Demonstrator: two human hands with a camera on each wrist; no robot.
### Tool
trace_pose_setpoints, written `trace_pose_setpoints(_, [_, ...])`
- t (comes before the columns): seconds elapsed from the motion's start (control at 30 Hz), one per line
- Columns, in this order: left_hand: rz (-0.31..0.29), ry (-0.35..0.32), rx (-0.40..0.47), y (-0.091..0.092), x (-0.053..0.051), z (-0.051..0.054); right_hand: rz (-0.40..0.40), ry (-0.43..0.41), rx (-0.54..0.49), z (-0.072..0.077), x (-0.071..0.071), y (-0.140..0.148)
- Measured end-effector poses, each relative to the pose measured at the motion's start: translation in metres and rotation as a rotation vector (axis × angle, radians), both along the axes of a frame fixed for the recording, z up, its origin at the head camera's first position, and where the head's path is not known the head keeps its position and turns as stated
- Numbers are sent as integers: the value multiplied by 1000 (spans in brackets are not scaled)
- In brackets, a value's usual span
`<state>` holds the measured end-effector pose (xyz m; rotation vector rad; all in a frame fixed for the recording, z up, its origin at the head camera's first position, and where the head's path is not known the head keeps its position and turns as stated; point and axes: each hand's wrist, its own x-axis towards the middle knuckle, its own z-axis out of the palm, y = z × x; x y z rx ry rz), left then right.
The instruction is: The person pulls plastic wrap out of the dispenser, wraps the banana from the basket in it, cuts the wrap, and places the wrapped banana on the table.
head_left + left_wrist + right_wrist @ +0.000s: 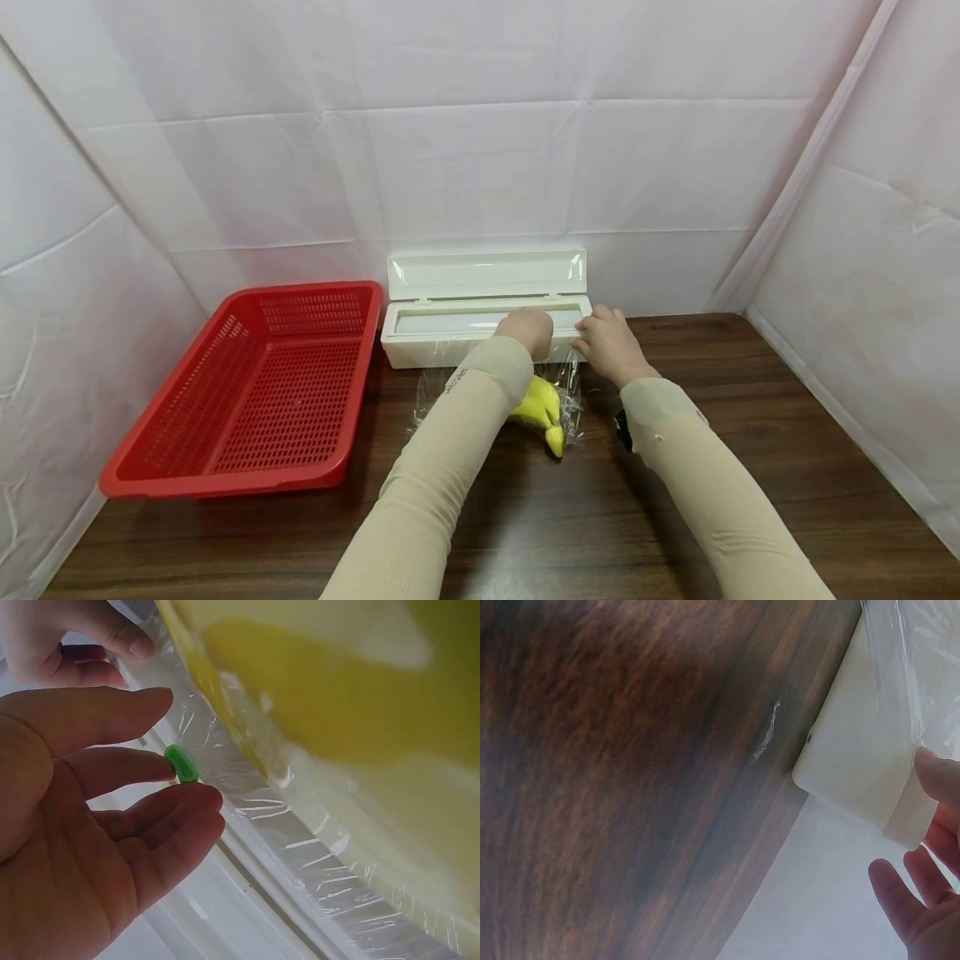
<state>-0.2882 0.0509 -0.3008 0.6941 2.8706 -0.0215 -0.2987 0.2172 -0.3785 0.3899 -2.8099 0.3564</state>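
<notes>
A white cling film box [411,354] stands at the back of the table, its lid raised. Film [431,387] stretches from it over a yellow banana [536,408], which also fills much of the left wrist view. My left hand [528,331] is over the box's front edge, its fingers at a small green slide cutter [181,763], the thumb apart from it. At the box's right end, my right hand [611,343] grips the corner, the thumb [936,774] on the film edge. The left sleeve hides part of the banana and film.
A red perforated basket [360,400] stands to the left of the box. Behind everything hangs a white cloth [480,175]. The dark wooden table [540,533] extends in front and to the right.
</notes>
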Motion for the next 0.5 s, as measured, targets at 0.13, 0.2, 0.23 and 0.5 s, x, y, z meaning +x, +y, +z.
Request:
trace_pose_setpoints(0.13, [8, -2, 10, 2, 1, -1, 8, 10, 7, 0, 0, -2])
trace_pose_setpoints(0.2, [13, 0, 15, 3, 1, -1, 10, 16, 9, -1, -1, -2])
trace_pose_setpoints(0.23, [17, -1, 18, 3, 1, -1, 12, 20, 10, -1, -1, -2])
trace_pose_setpoints(0.5, [16, 14, 16, 5, 1, -1, 24, 46, -2, 0, -1, -1])
